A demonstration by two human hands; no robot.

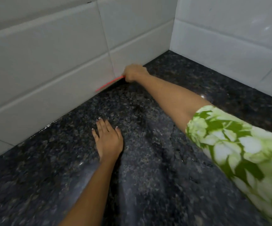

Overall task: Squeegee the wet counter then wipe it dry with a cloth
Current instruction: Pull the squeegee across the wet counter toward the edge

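Observation:
A dark speckled granite counter [156,168] fills the lower view, with a glossy wet sheen and streaks across it. My right hand [135,72] reaches far back to where the counter meets the tiled wall and is shut on a red squeegee [110,83], whose thin red edge lies along the foot of the wall; the handle is hidden in my fist. My left hand [107,139] lies flat on the counter, palm down, fingers spread, holding nothing. No cloth is in view.
White tiled walls [50,62] rise behind and on the right [229,38], meeting in a corner at the upper right. My right arm wears a green and white floral sleeve [237,147].

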